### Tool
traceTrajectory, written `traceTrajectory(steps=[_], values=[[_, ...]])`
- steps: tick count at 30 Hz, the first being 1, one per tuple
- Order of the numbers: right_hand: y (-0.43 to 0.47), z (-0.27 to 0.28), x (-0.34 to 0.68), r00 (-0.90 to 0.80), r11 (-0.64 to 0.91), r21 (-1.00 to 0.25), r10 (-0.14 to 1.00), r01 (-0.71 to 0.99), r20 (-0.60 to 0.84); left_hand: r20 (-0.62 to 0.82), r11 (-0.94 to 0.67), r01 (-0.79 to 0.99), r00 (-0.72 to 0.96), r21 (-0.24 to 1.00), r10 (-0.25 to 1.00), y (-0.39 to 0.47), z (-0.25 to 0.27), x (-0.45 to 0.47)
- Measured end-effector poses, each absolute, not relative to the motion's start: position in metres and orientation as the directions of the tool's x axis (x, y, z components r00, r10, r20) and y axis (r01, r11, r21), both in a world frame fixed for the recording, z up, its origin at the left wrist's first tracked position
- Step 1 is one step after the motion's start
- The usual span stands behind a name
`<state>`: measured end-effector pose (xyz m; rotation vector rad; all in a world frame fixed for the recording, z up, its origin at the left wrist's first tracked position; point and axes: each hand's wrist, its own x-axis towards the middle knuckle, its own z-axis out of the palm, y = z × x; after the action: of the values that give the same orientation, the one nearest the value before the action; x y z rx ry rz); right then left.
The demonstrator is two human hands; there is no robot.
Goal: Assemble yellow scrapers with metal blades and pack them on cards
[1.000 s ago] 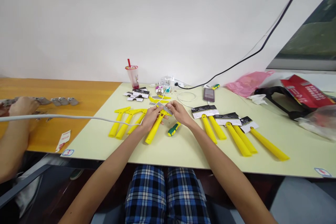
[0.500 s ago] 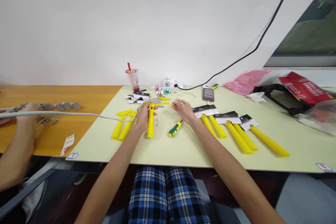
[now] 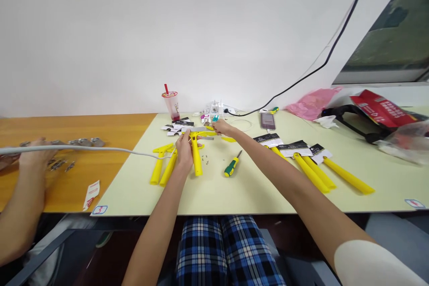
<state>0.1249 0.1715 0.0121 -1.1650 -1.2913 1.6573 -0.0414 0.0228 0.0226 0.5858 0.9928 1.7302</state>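
My left hand (image 3: 184, 148) is closed around a yellow T-shaped scraper handle (image 3: 197, 156), with a flat grey metal plate (image 3: 197, 129) across its head. Stretched toward the back of the table, my right hand (image 3: 221, 128) has its fingers bent down and together beside a small teal object (image 3: 215, 118) and a yellow piece (image 3: 209, 128). What those fingertips hold is too small to make out. Another yellow piece (image 3: 229, 139) lies just below that hand. Small screws (image 3: 206, 159) are scattered right of the handle, and a green-and-yellow screwdriver (image 3: 232, 165) lies farther right.
Two yellow scrapers (image 3: 157, 170) lie left of my left hand. Several yellow handles with black-and-white sleeves (image 3: 313, 174) lie right. Behind are a drink cup (image 3: 172, 106), a power strip (image 3: 214, 108) and a phone (image 3: 267, 120). A cable (image 3: 100, 146) crosses left, before a co-worker's hand (image 3: 35, 152).
My right hand has moved forward and left, from beside the scraper head to the small things at the back. My left hand still holds the scraper. The view has shifted slightly.
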Motion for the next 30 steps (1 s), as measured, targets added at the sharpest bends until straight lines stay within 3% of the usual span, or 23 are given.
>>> traceTrajectory(steps=[8, 13, 15, 18, 20, 25, 30], values=[[0.180, 0.020, 0.122, -0.365, -0.130, -0.960, 0.906, 0.247, -0.216, -0.086, -0.214, -0.554, -0.465, 0.804, 0.881, 0.026, 0.024, -0.050], [0.164, 0.019, 0.163, -0.328, 0.027, -0.852, 0.929, 0.523, -0.172, -0.095, -0.207, -0.562, -0.460, 0.801, 0.883, 0.026, 0.026, -0.049], [0.156, 0.019, 0.184, -0.321, 0.107, -0.752, 0.936, 0.651, -0.144, -0.096, -0.185, -0.562, -0.434, 0.806, 0.896, 0.026, 0.025, -0.047], [0.144, 0.018, 0.207, -0.340, 0.250, -0.423, 0.928, 0.871, -0.150, -0.067, -0.155, -0.532, -0.374, 0.833, 0.925, 0.024, 0.021, -0.041], [0.137, 0.015, 0.214, -0.352, 0.295, -0.281, 0.919, 0.913, -0.178, -0.029, -0.136, -0.494, -0.311, 0.859, 0.950, 0.022, 0.017, -0.035], [0.125, 0.003, 0.216, -0.370, 0.323, -0.290, 0.921, 0.901, -0.124, -0.008, -0.052, -0.432, -0.136, 0.900, 0.991, 0.014, 0.010, -0.022], [0.122, 0.000, 0.222, -0.377, 0.328, -0.399, 0.925, 0.856, -0.048, -0.024, -0.020, -0.440, -0.096, 0.898, 0.995, 0.013, 0.006, -0.017]])
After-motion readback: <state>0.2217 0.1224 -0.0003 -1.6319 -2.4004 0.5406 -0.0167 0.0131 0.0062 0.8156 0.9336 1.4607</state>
